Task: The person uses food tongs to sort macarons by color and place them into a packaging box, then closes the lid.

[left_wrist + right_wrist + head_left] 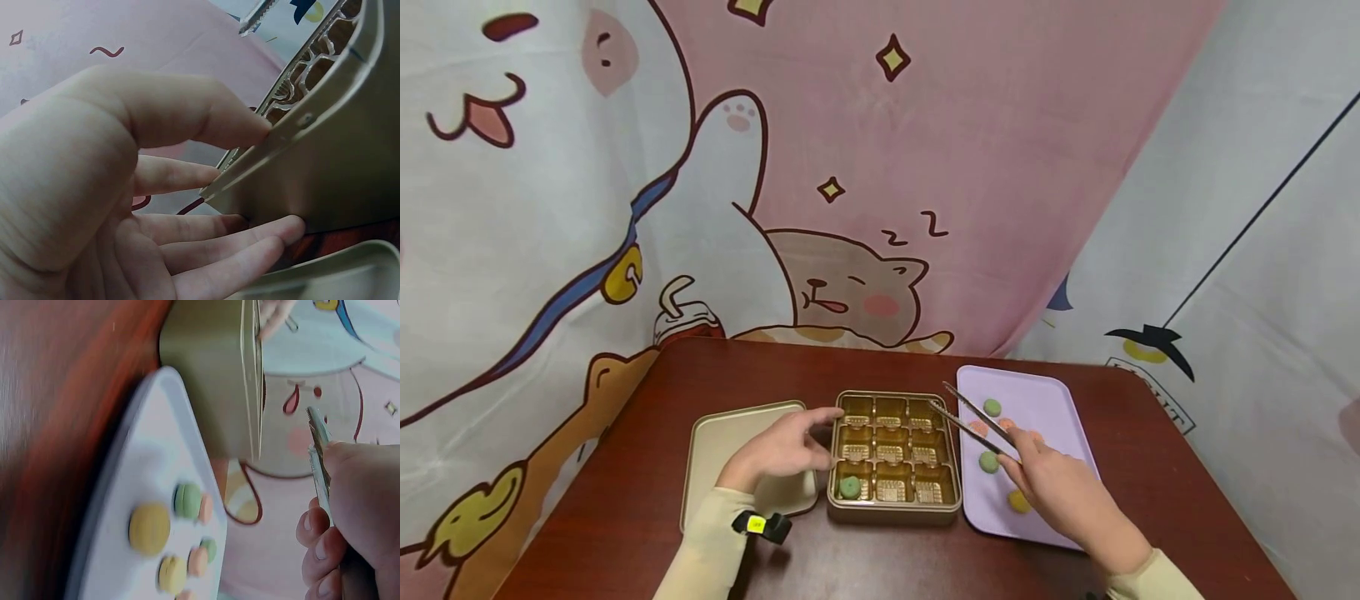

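My left hand (786,450) rests against the left side of a gold square tin (895,514), its fingertips touching the rim and wall in the left wrist view. A gold divided insert (891,446) fills the tin, and a green macaron (850,487) sits in its near-left compartment. My right hand (1063,496) holds metal tongs (973,421) above the tin's right edge and the tray. The tips of the tongs are apart, with nothing between them. Below lies a lilac tray (1037,392) with green (989,462), yellow (150,529) and pink macarons (198,561).
The tin's gold lid (722,442) lies on the table left of the tin, partly under my left forearm. A dark red-brown wooden table (767,367) carries everything. Printed cartoon cloth (1000,167) hangs behind it and at the sides.
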Demonstrator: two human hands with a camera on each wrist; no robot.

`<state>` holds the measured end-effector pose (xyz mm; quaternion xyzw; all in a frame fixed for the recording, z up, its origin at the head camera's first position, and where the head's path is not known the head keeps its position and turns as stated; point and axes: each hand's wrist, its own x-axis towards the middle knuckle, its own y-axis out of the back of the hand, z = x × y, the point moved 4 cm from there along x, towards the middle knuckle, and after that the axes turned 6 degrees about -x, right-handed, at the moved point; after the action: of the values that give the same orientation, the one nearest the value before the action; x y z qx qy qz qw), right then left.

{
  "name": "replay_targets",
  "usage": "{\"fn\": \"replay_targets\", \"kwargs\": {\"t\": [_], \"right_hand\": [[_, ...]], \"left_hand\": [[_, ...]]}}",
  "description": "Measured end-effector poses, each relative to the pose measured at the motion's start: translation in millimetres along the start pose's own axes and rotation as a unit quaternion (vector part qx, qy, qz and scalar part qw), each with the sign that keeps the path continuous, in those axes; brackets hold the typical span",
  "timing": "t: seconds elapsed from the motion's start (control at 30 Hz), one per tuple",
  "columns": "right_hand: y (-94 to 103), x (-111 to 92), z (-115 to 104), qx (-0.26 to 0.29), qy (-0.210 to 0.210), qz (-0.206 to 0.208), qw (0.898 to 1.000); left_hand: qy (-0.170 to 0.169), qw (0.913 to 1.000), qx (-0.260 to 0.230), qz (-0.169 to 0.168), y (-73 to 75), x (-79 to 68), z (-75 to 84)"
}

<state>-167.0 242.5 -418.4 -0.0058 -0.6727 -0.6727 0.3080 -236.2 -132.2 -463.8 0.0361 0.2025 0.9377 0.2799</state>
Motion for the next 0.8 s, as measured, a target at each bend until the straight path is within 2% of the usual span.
{"fn": "replay_targets", "kwargs": {"t": [0.33, 0.7, 0.8], "right_hand": [[-22.3, -8, 42, -0.001, -0.073, -0.098, 0.993], [-42.7, -15, 68, -0.008, -0.114, -0.167, 0.979], [-46.4, -15, 73, -0.010, -0.115, -0.174, 0.978]], "left_hand": [[-0.001, 0.9999, 0.013, 0.000, 1.3, 1.6, -0.6], [-0.003, 1.0000, 0.006, -0.004, 0.5, 2.2, -1.2], [-0.003, 1.0000, 0.006, -0.004, -0.1, 1.3, -0.9]]}}
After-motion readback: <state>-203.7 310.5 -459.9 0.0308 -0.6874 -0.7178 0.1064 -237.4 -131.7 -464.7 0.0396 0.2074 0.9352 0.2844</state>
